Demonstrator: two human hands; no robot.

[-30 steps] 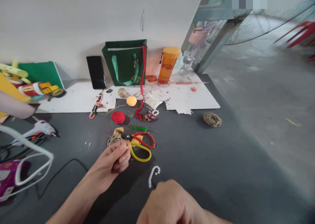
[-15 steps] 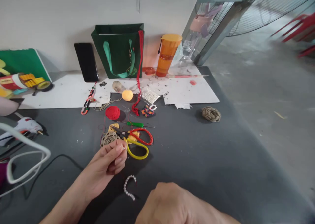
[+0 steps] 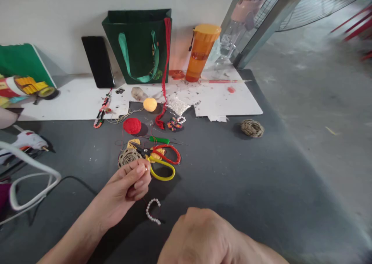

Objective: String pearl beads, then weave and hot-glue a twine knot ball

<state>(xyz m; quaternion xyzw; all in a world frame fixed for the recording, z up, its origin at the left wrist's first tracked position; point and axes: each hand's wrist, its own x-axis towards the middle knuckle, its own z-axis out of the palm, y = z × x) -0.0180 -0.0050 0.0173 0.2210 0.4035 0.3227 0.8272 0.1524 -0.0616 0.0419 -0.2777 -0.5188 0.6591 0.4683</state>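
Note:
My left hand [image 3: 128,186] pinches a tiny pale bead [image 3: 145,170] between thumb and forefinger, just in front of the scissors [image 3: 162,171] with one red and one yellow handle. Below its fingers, a curved string of pearly beads [image 3: 149,210] hangs or lies near the dark table; a thin thread shows beside it. At the bottom centre is my right hand [image 3: 200,237], seen from the back with its fingers bent under and hidden. A coiled tan cord piece [image 3: 128,157] sits behind my left hand.
Behind are a red yarn ball [image 3: 132,126], a green-handled hook [image 3: 159,140], a green bag [image 3: 139,47], a black phone [image 3: 99,62] and an orange bottle [image 3: 200,55]. A glue gun [image 3: 30,142] and white cable [image 3: 31,159] lie left; a twine bundle [image 3: 252,128] lies right.
The objects on the table appear slightly higher in the view. My left hand keeps its pinch on the bead, and my right hand is nearly where it was.

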